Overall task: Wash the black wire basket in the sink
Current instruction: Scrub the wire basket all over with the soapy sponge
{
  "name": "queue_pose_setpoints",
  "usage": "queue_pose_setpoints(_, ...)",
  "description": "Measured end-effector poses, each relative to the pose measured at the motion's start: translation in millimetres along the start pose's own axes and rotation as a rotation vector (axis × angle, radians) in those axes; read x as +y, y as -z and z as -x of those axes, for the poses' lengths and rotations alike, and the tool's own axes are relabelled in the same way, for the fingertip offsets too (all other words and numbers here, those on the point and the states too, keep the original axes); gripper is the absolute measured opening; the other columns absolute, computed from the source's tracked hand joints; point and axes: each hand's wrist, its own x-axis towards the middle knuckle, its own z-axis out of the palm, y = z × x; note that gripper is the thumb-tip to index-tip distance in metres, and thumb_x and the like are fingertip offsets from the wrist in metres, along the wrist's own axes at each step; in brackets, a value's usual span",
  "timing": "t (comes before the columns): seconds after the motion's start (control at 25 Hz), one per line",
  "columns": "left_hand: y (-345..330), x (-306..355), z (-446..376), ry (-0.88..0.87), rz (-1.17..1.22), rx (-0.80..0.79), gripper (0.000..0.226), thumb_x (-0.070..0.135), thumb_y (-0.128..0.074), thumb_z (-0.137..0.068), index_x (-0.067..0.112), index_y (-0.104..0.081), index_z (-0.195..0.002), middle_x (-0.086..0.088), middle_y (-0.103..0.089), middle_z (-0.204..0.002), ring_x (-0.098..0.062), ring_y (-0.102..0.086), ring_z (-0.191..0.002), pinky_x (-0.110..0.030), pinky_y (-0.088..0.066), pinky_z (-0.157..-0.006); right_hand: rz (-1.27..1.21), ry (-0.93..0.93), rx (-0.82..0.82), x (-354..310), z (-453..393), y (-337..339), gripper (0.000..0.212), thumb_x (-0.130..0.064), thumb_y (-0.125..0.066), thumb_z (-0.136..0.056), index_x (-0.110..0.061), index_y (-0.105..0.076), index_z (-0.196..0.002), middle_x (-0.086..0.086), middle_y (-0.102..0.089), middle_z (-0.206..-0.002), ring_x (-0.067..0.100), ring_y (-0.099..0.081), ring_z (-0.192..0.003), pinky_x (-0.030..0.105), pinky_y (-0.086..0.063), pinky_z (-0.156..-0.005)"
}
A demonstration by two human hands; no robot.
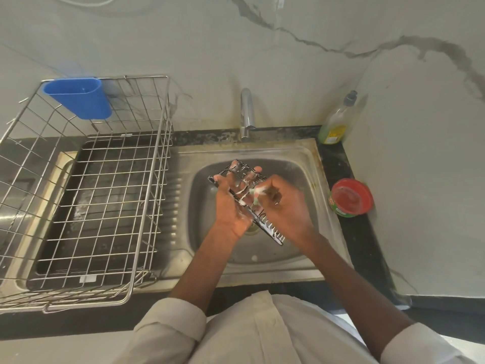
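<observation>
A black wire basket [270, 229], streaked with white foam, hangs tilted over the steel sink [307, 164]. My left hand [231, 203] holds it from the left, with fingers reaching through the wires at its far end. My right hand [286, 203] grips a small green and white scrubber [256, 195] and presses it against the basket's wires. The basket's middle is hidden behind my two hands.
A steel tap [246, 114] stands behind the sink. On the left drainer sits a large steel wire dish rack [86, 195] with a blue plastic cup [78, 97] hooked on it. A dish soap bottle [338, 122] and a red tub [350, 197] stand at the right.
</observation>
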Motion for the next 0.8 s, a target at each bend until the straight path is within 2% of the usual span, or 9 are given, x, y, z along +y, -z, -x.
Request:
queue_pose_setpoints(0.12, 4, -4, -4, -0.008, -0.098, 0.020, 0.070, 0.079, -0.027, -0.099, 0.036, -0.074, -0.129, -0.010, -0.076, -0.125, -0.034, -0.070, -0.111, -0.050, -0.051, -0.105, 0.294, 0.007, 0.147, 0, -19, 10, 0.013, -0.007, -0.068, -0.091, -0.019, -0.068, -0.093, -0.013, -0.062, -0.090, 0.003, -0.058, -0.076, 0.017, -0.044, -0.063)
queue_pose_setpoints(0.2, 5, -3, -5, -0.022, -0.128, 0.015, 0.079, 0.080, -0.027, -0.099, 0.027, -0.066, -0.142, -0.006, -0.077, -0.098, -0.029, -0.072, -0.095, -0.042, -0.058, -0.084, 0.354, 0.118, 0.098, -6, -14, 0, 0.012, -0.006, -0.065, -0.091, -0.017, -0.068, -0.094, -0.007, -0.065, -0.092, 0.011, -0.059, -0.079, 0.028, -0.050, -0.064)
queue_pose_setpoints(0.24, 4, -3, -4, -0.020, -0.142, 0.004, 0.084, 0.082, -0.026, -0.098, 0.022, -0.067, -0.140, -0.004, -0.075, -0.092, -0.026, -0.071, -0.090, -0.040, -0.057, -0.078, 0.370, 0.167, 0.043, -8, -9, -6, 0.011, -0.008, -0.064, -0.090, -0.017, -0.068, -0.094, -0.004, -0.067, -0.092, 0.016, -0.061, -0.081, 0.035, -0.052, -0.066)
queue_pose_setpoints(0.36, -1, -5, 2, 0.029, -0.271, 0.004, 0.102, 0.090, -0.017, -0.090, 0.014, -0.073, -0.127, -0.013, -0.075, -0.110, -0.032, -0.076, -0.100, -0.042, -0.063, -0.079, 0.371, 0.117, 0.095, -8, -19, -9, 0.009, -0.009, -0.065, -0.092, -0.016, -0.069, -0.094, 0.001, -0.070, -0.094, 0.020, -0.063, -0.086, 0.032, -0.047, -0.067)
queue_pose_setpoints(0.44, 0, -6, 3, 0.100, -0.359, -0.006, 0.116, 0.095, -0.012, -0.085, 0.008, -0.066, -0.139, -0.019, -0.072, -0.128, -0.043, -0.071, -0.118, -0.051, -0.062, -0.088, 0.355, 0.044, 0.194, -8, -39, -7, 0.008, -0.006, -0.068, -0.093, -0.014, -0.071, -0.094, 0.000, -0.071, -0.091, 0.019, -0.065, -0.085, 0.030, -0.046, -0.068)
queue_pose_setpoints(0.52, -1, -7, 5, 0.117, -0.395, -0.023, 0.110, 0.092, -0.007, -0.088, 0.014, -0.066, -0.140, -0.019, -0.072, -0.131, -0.041, -0.069, -0.122, -0.054, -0.060, -0.094, 0.339, 0.030, 0.183, -11, -52, -14, 0.006, -0.010, -0.071, -0.094, -0.015, -0.072, -0.093, -0.002, -0.072, -0.089, 0.017, -0.067, -0.083, 0.036, -0.054, -0.072)
queue_pose_setpoints(0.6, -3, -8, 7, 0.144, -0.414, -0.050, 0.103, 0.088, -0.004, -0.090, 0.022, -0.067, -0.137, -0.016, -0.074, -0.130, -0.034, -0.071, -0.120, -0.054, -0.060, -0.097, 0.248, 0.002, 0.143, -14, -58, -24, 0.005, -0.013, -0.072, -0.093, -0.018, -0.072, -0.093, -0.006, -0.074, -0.090, 0.015, -0.068, -0.085, 0.040, -0.058, -0.077)
queue_pose_setpoints(0.72, 2, -7, 7, 0.169, -0.395, -0.071, 0.112, 0.100, -0.012, -0.077, 0.026, -0.064, -0.143, -0.017, -0.069, -0.138, -0.034, -0.068, -0.125, -0.054, -0.052, -0.107, 0.198, 0.031, 0.003, -16, -45, -27, 0.011, -0.008, -0.070, -0.091, -0.018, -0.075, -0.090, -0.009, -0.074, -0.089, 0.011, -0.067, -0.086, 0.035, -0.057, -0.080)
queue_pose_setpoints(0.8, 7, -2, 4, 0.177, -0.342, -0.008, 0.113, 0.105, -0.019, -0.071, 0.025, -0.076, -0.127, -0.013, -0.071, -0.129, -0.028, -0.071, -0.106, -0.044, -0.052, -0.093, 0.199, 0.090, -0.146, -16, -27, -16, 0.018, 0.001, -0.069, -0.088, -0.015, -0.075, -0.088, -0.012, -0.070, -0.083, 0.006, -0.062, -0.079, 0.027, -0.051, -0.074)
